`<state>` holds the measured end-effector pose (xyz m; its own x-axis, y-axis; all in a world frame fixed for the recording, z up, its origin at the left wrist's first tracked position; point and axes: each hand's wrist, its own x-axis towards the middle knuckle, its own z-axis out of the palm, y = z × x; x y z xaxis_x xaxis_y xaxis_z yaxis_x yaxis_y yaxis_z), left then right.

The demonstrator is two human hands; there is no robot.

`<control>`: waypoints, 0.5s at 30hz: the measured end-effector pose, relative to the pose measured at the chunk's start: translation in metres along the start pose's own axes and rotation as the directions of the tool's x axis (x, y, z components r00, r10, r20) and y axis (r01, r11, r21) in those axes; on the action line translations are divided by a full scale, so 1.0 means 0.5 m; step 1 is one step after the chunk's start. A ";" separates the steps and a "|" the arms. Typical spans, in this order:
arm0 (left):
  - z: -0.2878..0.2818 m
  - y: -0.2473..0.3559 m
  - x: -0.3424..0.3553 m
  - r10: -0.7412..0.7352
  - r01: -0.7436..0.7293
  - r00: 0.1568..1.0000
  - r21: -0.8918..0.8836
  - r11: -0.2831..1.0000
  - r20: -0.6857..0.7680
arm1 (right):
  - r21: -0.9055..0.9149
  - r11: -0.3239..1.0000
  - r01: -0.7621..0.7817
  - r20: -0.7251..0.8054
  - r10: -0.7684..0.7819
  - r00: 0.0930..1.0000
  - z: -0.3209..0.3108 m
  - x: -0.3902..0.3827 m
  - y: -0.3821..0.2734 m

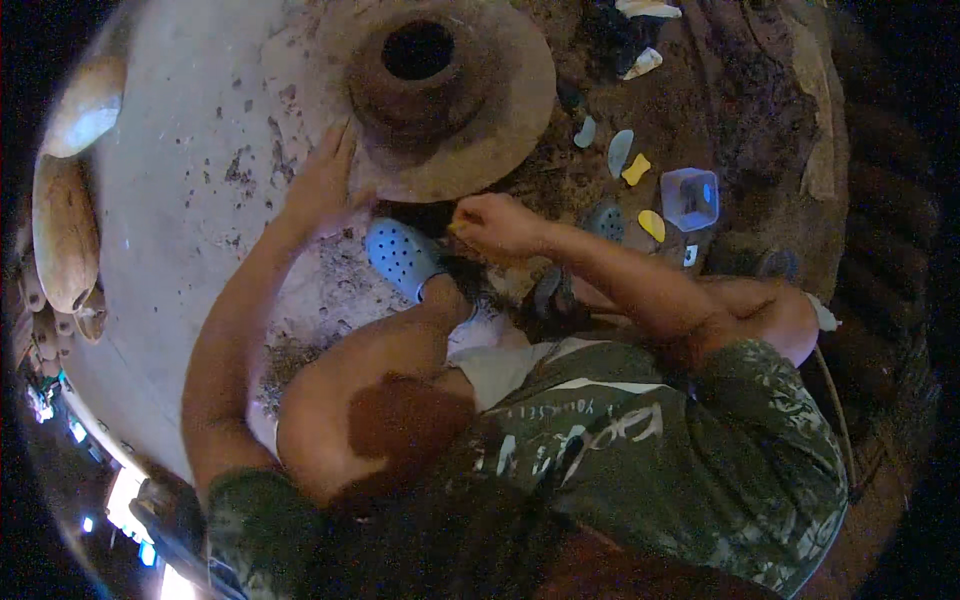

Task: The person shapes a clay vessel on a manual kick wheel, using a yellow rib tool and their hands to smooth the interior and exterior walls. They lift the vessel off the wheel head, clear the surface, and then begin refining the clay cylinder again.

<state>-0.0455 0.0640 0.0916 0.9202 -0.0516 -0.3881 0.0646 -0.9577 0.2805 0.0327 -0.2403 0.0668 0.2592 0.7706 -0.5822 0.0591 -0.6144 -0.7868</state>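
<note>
A clay pot (425, 100) with a dark round mouth stands on a wide round wheel disc (470, 175), its lower wall flaring outward. My left hand (325, 185) is at the disc's left edge, fingers stretched out and thumb apart, with nothing in it. Whether its fingertips touch the disc I cannot tell. Just below the disc's near edge, my right hand (495, 225) has its fingers curled together. A small yellowish bit shows at those fingertips, too little to name. My blue clog (400, 258) rests on the floor between both hands.
To the right lie grey kidney-shaped ribs (620, 152), a yellow bone-shaped piece (636, 169), a yellow oval piece (652, 225) and a clear plastic tub (690, 198). Another clog (605, 220) sits beyond my right forearm. Large tan vessels (66, 235) line the far left.
</note>
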 end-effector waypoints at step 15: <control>0.167 0.112 0.170 -0.259 0.080 0.729 -0.297 0.952 -0.634 | -0.403 0.846 0.350 -0.586 -0.532 0.611 -0.194 0.084 -0.017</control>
<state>0.0040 -0.0177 0.0008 0.8985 0.3902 0.2009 0.2501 -0.8314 0.4962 0.1364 -0.2193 0.0690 0.6918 0.6986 0.1827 0.5289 -0.3179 -0.7869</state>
